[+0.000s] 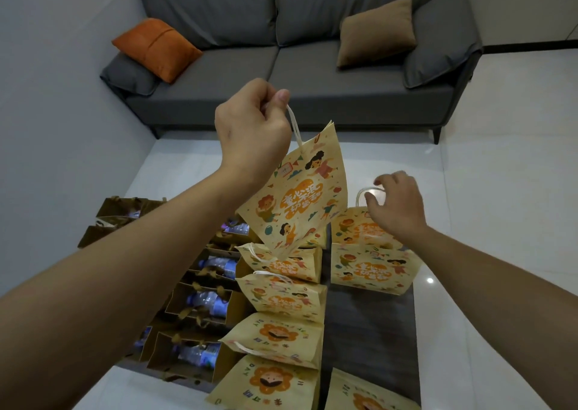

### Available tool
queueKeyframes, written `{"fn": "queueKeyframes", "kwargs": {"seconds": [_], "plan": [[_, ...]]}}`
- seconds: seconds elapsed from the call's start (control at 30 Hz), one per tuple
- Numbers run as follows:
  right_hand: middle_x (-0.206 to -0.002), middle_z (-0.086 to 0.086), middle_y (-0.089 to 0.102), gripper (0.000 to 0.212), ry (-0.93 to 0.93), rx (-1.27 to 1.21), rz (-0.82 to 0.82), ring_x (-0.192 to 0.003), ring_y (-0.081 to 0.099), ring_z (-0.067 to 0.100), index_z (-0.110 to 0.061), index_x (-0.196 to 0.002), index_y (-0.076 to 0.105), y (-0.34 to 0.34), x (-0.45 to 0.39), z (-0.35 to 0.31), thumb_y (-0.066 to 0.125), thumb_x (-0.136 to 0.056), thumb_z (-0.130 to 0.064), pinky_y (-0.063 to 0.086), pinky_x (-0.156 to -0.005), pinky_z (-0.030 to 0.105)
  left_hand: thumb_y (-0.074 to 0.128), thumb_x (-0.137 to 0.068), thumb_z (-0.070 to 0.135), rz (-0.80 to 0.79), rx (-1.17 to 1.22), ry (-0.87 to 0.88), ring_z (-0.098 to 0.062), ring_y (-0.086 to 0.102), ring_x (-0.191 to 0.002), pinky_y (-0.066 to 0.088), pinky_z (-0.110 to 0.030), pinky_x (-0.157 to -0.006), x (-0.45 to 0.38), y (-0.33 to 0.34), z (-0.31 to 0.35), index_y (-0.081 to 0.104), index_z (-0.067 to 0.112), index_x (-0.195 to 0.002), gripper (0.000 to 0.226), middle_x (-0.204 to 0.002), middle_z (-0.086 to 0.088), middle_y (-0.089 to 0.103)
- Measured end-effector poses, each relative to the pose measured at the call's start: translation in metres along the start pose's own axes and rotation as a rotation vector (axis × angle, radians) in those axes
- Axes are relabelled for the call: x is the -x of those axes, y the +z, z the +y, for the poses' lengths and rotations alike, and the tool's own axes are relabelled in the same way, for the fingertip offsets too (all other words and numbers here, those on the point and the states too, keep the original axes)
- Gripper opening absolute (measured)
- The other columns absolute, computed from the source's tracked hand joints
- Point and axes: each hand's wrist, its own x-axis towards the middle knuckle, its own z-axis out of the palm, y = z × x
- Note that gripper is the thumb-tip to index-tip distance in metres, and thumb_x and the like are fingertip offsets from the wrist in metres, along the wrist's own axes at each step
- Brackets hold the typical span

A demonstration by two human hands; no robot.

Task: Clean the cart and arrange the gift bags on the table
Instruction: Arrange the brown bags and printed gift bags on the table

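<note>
While left hand [250,128] lifts gift bag [297,197], "DAY" legible below

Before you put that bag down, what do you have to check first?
1. Left hand holds the lifted bag by its handle: ok.
2. Lifted bag is clear of the bags below: ok, it hangs above them, tilted.
3. Free spot on the dark table: ok, a bare strip lies between the two yellow rows.
4. Right hand out of the way: not ok, it is over the far right bag's handle.
5. Right fingers closed on that handle: cannot tell.
6. Brown bags with water bottles standing: ok.
</note>
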Motion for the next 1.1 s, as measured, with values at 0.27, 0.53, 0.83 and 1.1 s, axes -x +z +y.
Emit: {"fn": "queueKeyframes", "kwargs": {"seconds": [0.27, 0.53, 0.83, 1.1], "plan": [[-0.084, 0.000, 0.072, 0.056, 0.222, -0.092, -0.526, -0.077, 0.067, 0.015, -0.012, -0.084, 0.072, 0.011, 0.056, -0.002, 0.057, -0.091, -0.066, 0.059, -0.077, 0.041, 0.060, -0.100, 0.025, -0.025, 0.043, -0.001, 0.004, 0.046, -0.059, 0.036, -0.010, -0.056, 0.010, -0.007, 0.003, 0.062, 0.014, -0.079, 0.023, -0.063, 0.011, 0.047], [-0.062, -0.008, 0.059, 0.059, 0.221, 0.180, -0.425, -0.062, 0.061, 0.012, -0.017, -0.065, 0.067, -0.043, 0.077, -0.007, 0.057, -0.088, -0.070, 0.048, -0.060, 0.030, 0.061, -0.098, 0.028, -0.084, 0.157, 0.122, -0.011, 0.052, -0.064, 0.050, -0.038, -0.067, 0.027, -0.018, 0.029, 0.066, 0.013, -0.082, 0.022, -0.066, 0.007, 0.056], [-0.064, 0.003, 0.065, 0.062, 0.352, 0.291, -0.273, -0.065, 0.062, 0.017, -0.013, -0.059, 0.063, -0.092, 0.117, 0.024, 0.052, -0.095, -0.062, 0.050, -0.062, 0.034, 0.062, -0.097, 0.030, -0.218, 0.241, 0.219, -0.009, 0.048, -0.062, 0.042, -0.032, -0.063, 0.052, -0.003, 0.080, 0.061, 0.020, -0.075, 0.024, -0.063, 0.009, 0.051], [-0.061, 0.004, 0.062, 0.056, 0.424, 0.311, -0.299, -0.061, 0.062, 0.019, -0.012, -0.058, 0.059, -0.103, 0.155, 0.070, 0.057, -0.096, -0.052, 0.050, -0.061, 0.032, 0.061, -0.099, 0.027, -0.383, 0.216, 0.201, -0.016, 0.058, -0.071, 0.053, -0.043, -0.072, 0.078, 0.038, 0.101, 0.067, 0.019, -0.083, 0.019, -0.071, 0.005, 0.059]]}}
